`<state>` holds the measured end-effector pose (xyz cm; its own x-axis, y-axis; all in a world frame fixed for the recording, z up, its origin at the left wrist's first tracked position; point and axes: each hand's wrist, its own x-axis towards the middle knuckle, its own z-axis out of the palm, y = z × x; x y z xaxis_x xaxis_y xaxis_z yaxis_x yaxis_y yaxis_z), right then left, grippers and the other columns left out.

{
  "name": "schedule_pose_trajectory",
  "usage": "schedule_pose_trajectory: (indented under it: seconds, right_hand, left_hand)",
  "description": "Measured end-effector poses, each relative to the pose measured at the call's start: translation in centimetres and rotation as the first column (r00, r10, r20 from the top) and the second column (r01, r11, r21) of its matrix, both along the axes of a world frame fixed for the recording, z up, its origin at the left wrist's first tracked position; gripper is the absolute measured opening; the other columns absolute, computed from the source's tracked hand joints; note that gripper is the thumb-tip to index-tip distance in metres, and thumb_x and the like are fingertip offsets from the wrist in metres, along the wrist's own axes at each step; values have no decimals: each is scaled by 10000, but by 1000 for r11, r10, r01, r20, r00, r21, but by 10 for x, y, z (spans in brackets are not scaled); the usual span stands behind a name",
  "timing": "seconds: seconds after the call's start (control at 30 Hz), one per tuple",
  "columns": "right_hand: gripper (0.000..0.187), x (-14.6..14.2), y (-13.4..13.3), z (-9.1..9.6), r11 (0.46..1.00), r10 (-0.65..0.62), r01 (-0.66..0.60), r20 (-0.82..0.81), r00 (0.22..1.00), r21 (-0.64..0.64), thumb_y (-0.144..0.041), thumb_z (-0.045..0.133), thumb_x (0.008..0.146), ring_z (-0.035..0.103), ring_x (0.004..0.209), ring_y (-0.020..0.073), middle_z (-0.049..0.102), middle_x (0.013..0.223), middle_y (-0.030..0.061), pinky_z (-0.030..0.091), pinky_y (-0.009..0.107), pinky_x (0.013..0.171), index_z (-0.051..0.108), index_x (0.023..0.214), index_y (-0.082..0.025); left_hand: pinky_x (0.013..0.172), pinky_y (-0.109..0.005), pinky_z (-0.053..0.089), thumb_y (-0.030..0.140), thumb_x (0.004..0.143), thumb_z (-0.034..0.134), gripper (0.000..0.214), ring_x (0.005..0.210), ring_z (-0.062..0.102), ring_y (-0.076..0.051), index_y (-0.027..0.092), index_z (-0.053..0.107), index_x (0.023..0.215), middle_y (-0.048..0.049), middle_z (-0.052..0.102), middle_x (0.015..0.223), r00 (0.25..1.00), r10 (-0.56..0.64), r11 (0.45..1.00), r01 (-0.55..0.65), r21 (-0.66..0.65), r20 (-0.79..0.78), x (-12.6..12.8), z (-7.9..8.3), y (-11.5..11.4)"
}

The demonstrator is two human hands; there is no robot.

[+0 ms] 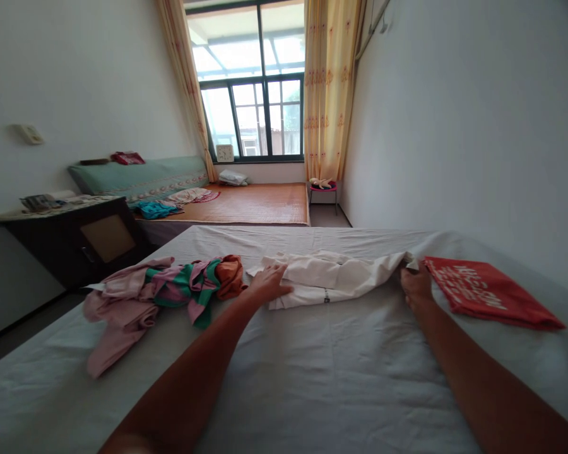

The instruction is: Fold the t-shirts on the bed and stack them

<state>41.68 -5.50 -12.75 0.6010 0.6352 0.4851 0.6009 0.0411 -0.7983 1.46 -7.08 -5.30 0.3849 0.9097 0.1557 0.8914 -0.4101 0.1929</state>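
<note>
A white garment (pixel 326 274) lies stretched across the grey bed sheet (pixel 312 378) in front of me. My left hand (pixel 268 284) rests flat on its left end, fingers spread. My right hand (pixel 415 284) is closed in a pinch on the garment's right end. Right of that hand lies a folded red cloth with white lettering (pixel 487 291). A heap of pink, green and orange clothes (pixel 161 290) sits to the left of my left hand.
A dark bedside cabinet (pixel 76 236) stands at the left beside the bed. Beyond lies a second bed with a woven mat (pixel 255 203), a green bolster and loose clothes. A window with yellow curtains (pixel 329 88) is at the back, and a white wall runs along the right.
</note>
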Motion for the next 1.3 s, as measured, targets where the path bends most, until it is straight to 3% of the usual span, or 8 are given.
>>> schedule_pose_trajectory:
  seconds: [0.27, 0.4, 0.53, 0.83, 0.93, 1.03, 1.13, 1.3]
  right_hand:
    - [480, 7, -6, 8, 997, -69, 71, 52, 996, -32, -203, 408, 646, 598, 894, 271, 649, 966, 135, 478, 376, 787, 577, 1086, -117]
    - [595, -14, -25, 43, 995, -98, 77, 386, 917, 69, -130, 364, 678, 485, 1159, 281, 562, 1227, 157, 362, 418, 992, 480, 1262, -113]
    - [583, -54, -43, 64, 981, 182, -178, 640, 746, -71, -197, 393, 768, 413, 1243, 258, 509, 1323, 101, 315, 405, 1046, 408, 1350, -172]
    - [465, -9, -29, 26, 824, 462, -122, 531, 710, -553, -390, 524, 741, 426, 1253, 318, 532, 1342, 71, 374, 506, 992, 615, 1171, -239]
    - [401, 7, -25, 24, 857, 453, -251, 425, 784, -451, -392, 494, 764, 549, 1129, 277, 632, 1210, 74, 426, 419, 957, 665, 1082, -218]
    - [373, 8, -25, 32, 926, 350, -267, 340, 873, -267, -352, 448, 794, 613, 997, 248, 691, 1072, 70, 455, 366, 898, 672, 1056, -211]
    - [389, 4, -28, 42, 971, 226, -198, 246, 943, -133, -400, 439, 813, 623, 905, 248, 700, 967, 75, 472, 356, 817, 655, 1065, -197]
    - [368, 6, -32, 47, 935, 342, -337, 32, 939, -111, -476, 497, 796, 612, 816, 231, 689, 856, 43, 481, 330, 727, 652, 978, -196]
  left_hand:
    - [809, -329, 455, 285, 875, 464, 234, 928, 633, -221, 197, 661, 964, -78, 700, 914, 963, 87, 992, -107, 66, 257, -4, 6, 6]
    - [770, -301, 491, 387, 875, 470, 288, 889, 658, -187, 172, 610, 1006, -57, 704, 889, 543, -50, 993, 117, -16, 838, 5, 43, -6]
    - [854, -314, 494, 416, 807, 610, 271, 914, 640, -165, 173, 623, 926, -18, 682, 910, 180, -126, 894, 447, 33, 976, 26, 75, -38]
    - [893, -351, 492, 378, 851, 575, 160, 916, 632, -141, 241, 552, 931, 18, 666, 925, -116, -247, 915, 298, 271, 962, 3, 119, -54]
    - [891, -340, 484, 398, 878, 520, 196, 947, 625, -145, 229, 546, 973, -9, 667, 982, 11, -237, 958, 170, 231, 972, -11, 112, -35]
    - [855, -339, 484, 461, 856, 501, 360, 988, 617, -194, 192, 549, 1091, -81, 654, 1089, 498, -140, 990, 56, 129, 856, -22, 90, -14]
    - [831, -335, 468, 512, 822, 505, 466, 973, 625, -235, 194, 562, 1158, -102, 669, 1075, 958, 3, 999, 9, -42, 287, -26, 67, -6]
    - [775, -326, 462, 535, 739, 591, 462, 940, 625, -279, 176, 649, 1022, -118, 669, 1054, 957, -52, 964, -25, -263, -284, -16, 43, -14]
